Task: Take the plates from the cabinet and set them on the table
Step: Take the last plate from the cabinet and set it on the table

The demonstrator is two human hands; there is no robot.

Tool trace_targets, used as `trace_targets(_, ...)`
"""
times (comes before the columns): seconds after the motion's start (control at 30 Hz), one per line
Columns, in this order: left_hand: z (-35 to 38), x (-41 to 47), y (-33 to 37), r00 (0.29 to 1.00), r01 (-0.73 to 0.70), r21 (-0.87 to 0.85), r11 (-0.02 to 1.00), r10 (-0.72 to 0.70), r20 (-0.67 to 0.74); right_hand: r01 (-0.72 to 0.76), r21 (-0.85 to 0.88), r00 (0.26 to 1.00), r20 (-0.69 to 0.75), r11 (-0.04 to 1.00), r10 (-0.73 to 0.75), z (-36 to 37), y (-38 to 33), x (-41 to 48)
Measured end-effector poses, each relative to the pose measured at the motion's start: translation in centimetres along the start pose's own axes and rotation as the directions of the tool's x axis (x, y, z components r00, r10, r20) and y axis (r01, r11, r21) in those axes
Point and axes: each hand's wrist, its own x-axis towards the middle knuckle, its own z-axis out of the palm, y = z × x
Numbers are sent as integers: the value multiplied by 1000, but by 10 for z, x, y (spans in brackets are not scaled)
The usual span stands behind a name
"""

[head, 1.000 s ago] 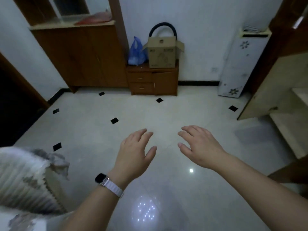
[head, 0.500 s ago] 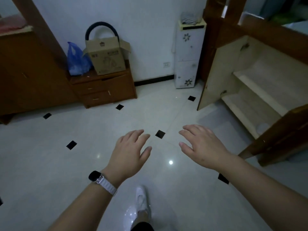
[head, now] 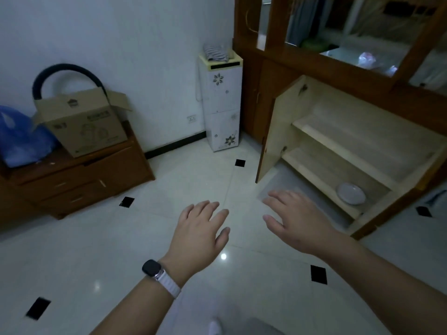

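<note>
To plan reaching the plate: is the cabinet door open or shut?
Open. The door stands swung outward, and the plate shows on the bottom shelf.

A home, clearly, a lived-in room: glossy white floor (head: pixel 84 250) with black diamond insets, wooden cabinet (head: pixel 350 151) with its door open, low drawer chest (head: pixel 92 182) carrying a cardboard box (head: pixel 84 126) and blue bag (head: pixel 19 139), flowered white stand (head: pixel 223 102) by the wall.

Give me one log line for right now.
left hand: open, empty | right hand: open, empty | plate: untouched, cabinet bottom shelf | door: open
</note>
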Motion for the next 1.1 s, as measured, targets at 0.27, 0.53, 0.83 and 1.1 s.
trace_targets(0.27, 17, 96, -37, 986, -166, -72, 984, 166, -9, -200, 28, 979, -26, 979, 201, 0, 18, 47)
trace_targets(0.53, 48, 196, -34, 957, -287, -112, 951, 290, 12, -339, 8, 939, -54, 941, 339, 14, 90, 95)
trace_targets(0.83, 94, 348, -5, 918, -369, -34, 929, 370, 144, -420, 73, 905, -39, 905, 423, 31, 215, 175)
trace_targets(1.1, 118, 479, 49, 876, -469, -18, 883, 468, 113, -441, 115, 895, -17, 890, 445, 17, 317, 212)
